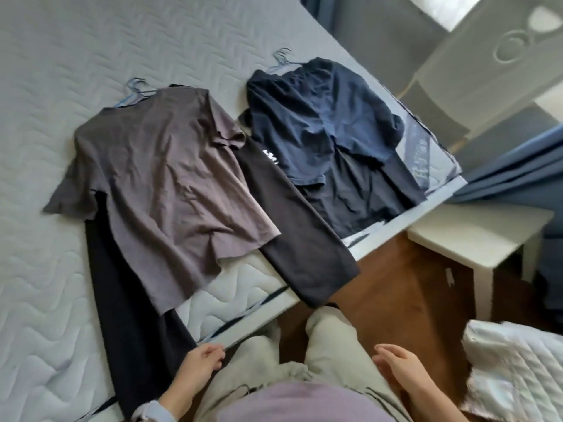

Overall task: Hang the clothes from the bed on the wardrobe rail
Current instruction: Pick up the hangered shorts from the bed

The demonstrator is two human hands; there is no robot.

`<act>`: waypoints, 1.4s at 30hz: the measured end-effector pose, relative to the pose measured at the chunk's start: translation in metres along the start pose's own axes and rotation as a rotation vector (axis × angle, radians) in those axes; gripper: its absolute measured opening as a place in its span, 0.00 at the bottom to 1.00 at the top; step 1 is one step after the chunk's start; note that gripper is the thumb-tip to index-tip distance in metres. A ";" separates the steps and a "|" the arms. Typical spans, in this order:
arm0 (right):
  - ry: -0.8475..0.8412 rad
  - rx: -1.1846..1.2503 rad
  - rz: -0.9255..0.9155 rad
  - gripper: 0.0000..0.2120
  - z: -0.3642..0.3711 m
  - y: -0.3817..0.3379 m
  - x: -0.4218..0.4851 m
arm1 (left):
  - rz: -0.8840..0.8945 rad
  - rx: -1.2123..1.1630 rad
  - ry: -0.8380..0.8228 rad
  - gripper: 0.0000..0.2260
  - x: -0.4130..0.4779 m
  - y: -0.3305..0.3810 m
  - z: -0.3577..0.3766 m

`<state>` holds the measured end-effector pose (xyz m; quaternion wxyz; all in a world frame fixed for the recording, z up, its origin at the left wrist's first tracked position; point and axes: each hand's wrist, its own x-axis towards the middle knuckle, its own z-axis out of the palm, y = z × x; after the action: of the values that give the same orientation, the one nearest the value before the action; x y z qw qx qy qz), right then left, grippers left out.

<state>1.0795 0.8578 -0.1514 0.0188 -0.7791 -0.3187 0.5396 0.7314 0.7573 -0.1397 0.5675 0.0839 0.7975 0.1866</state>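
Note:
A grey-brown T-shirt (158,184) lies flat on the bed (45,71), its blue hanger hooks (137,86) sticking out at the collar. Under it lie black trousers (304,239) that hang over the mattress edge. To the right lies a navy top (329,117) over a darker garment (359,196), with another hanger hook (281,56) at its top. My left hand (198,367) hovers at the mattress edge beside the black trouser leg, fingers loosely curled, holding nothing. My right hand (399,363) is open over my thigh. The wardrobe rail is out of view.
A white bedside stool (475,236) stands on the wooden floor (396,287) to the right of the bed. A quilted white cushion (515,370) lies at lower right. Blue curtains (511,175) and a white carved chair (487,65) are behind it.

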 end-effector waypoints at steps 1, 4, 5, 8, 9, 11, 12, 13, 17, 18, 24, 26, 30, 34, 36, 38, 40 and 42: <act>-0.003 0.003 0.000 0.08 -0.011 0.005 0.003 | 0.008 0.004 -0.004 0.10 -0.004 0.007 0.013; -0.032 -0.022 0.010 0.09 -0.049 0.014 0.015 | 0.031 0.007 0.010 0.10 -0.012 0.029 0.055; -0.043 -0.032 0.002 0.09 -0.064 0.017 0.022 | 0.035 0.000 0.016 0.09 -0.016 0.036 0.072; -0.067 -0.022 -0.034 0.09 -0.117 0.015 0.038 | 0.052 -0.020 -0.005 0.09 -0.030 0.055 0.130; -0.069 -0.001 -0.045 0.08 -0.136 0.010 0.041 | 0.059 -0.027 -0.021 0.08 -0.037 0.062 0.149; -0.047 0.047 -0.063 0.06 -0.171 -0.001 0.050 | 0.080 -0.048 -0.047 0.08 -0.047 0.077 0.179; -0.034 0.071 -0.068 0.07 -0.187 -0.007 0.056 | 0.093 -0.052 -0.054 0.08 -0.050 0.085 0.191; -0.023 0.087 -0.078 0.07 -0.200 -0.013 0.061 | 0.098 -0.048 -0.059 0.09 -0.053 0.093 0.199; -0.004 0.151 -0.090 0.07 -0.241 -0.030 0.083 | 0.082 -0.012 -0.043 0.11 -0.047 0.124 0.217; -0.002 0.172 -0.076 0.07 -0.247 -0.032 0.088 | 0.074 -0.004 -0.035 0.11 -0.043 0.131 0.219; -0.003 0.242 0.153 0.05 -0.259 -0.033 0.125 | -0.034 -0.012 -0.057 0.11 -0.005 0.181 0.244; 0.006 0.233 0.244 0.08 -0.259 -0.037 0.137 | -0.074 -0.031 -0.089 0.11 0.010 0.204 0.252; 0.005 0.157 0.223 0.08 -0.283 -0.080 0.160 | -0.044 -0.032 -0.117 0.11 0.037 0.261 0.271; -0.013 0.129 0.134 0.06 -0.317 -0.146 0.186 | 0.042 -0.046 -0.101 0.12 0.042 0.317 0.286; -0.027 0.077 0.119 0.07 -0.328 -0.171 0.206 | 0.052 -0.089 -0.061 0.12 0.044 0.334 0.293; -0.066 -0.014 0.126 0.07 -0.336 -0.196 0.227 | 0.009 -0.157 -0.005 0.13 0.046 0.342 0.299; -0.107 -0.127 0.121 0.07 -0.346 -0.226 0.252 | -0.088 -0.253 0.039 0.13 0.046 0.343 0.308; -0.161 -0.257 0.097 0.05 -0.354 -0.264 0.275 | -0.195 -0.363 0.080 0.13 0.041 0.342 0.322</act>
<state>1.3150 1.3212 -0.1328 -0.1328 -0.7437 -0.3477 0.5553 0.9917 1.1504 -0.1334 0.5567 -0.1046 0.7770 0.2746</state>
